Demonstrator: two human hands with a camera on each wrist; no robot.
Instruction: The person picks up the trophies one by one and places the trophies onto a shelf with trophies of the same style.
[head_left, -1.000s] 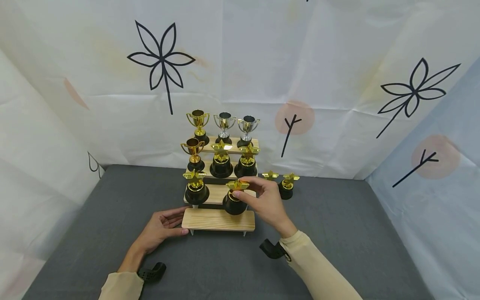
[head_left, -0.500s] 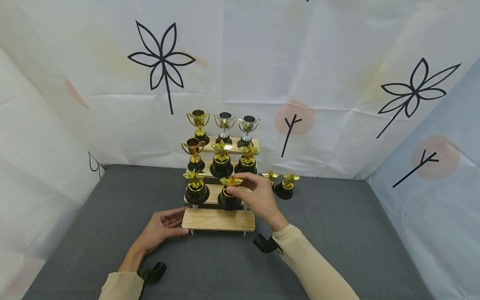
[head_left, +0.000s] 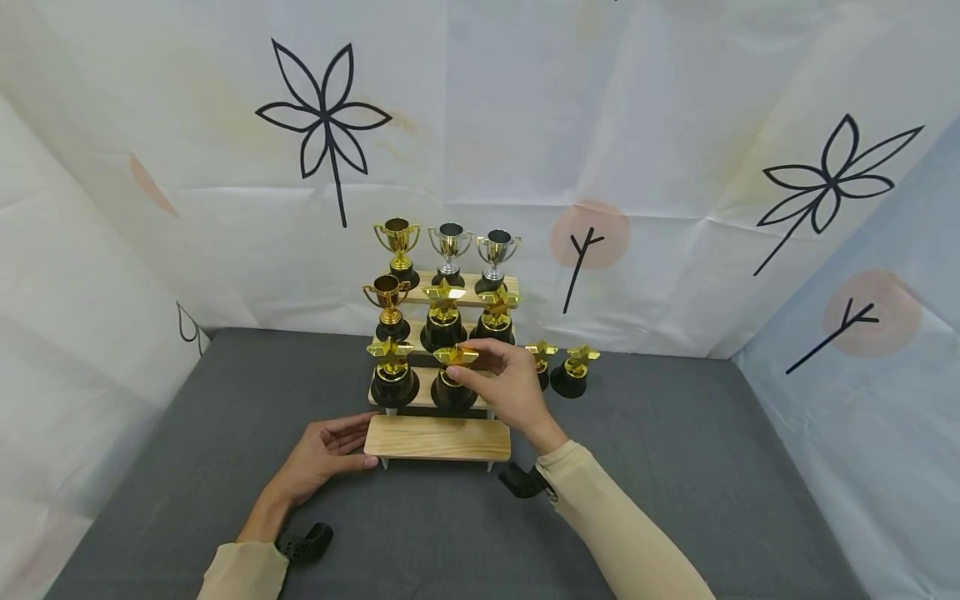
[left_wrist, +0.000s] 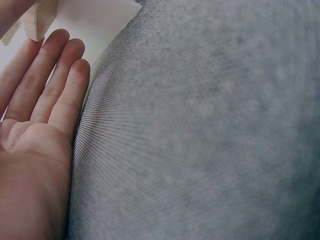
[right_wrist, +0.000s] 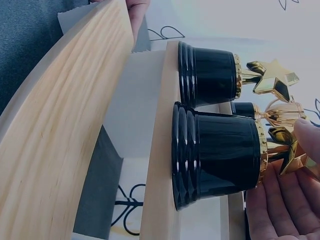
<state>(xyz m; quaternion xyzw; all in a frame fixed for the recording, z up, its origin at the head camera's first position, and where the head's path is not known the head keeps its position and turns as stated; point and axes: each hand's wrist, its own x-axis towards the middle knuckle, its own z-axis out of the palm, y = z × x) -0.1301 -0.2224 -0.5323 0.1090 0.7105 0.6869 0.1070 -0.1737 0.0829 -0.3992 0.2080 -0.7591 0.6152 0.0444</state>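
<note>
With thumb and fingers, my right hand (head_left: 510,390) pinches the gold star of a star trophy (head_left: 453,393) with a black base. In the right wrist view, that trophy's base (right_wrist: 220,152) stands upright at the second step from the front, beside another star trophy (right_wrist: 212,75). Whether the base bears fully on the wood I cannot tell. My left hand (head_left: 324,457) lies at the left end of the tiered wooden stand (head_left: 437,438), thumb by the front step's corner. Its fingers (left_wrist: 52,82) are nearly straight in the left wrist view, near the stand's pale side.
Higher steps hold a gold cup (head_left: 397,237), two silver cups (head_left: 450,242), a bronze-coloured cup (head_left: 387,296) and two star trophies (head_left: 443,325). Two more star trophies (head_left: 570,379) stand on the grey table (head_left: 675,467), right of the stand. A printed cloth (head_left: 510,108) hangs behind.
My right hand has moved the star trophy left and back, from above the front step to the second step beside the other star trophy. The left hand stays in place.
</note>
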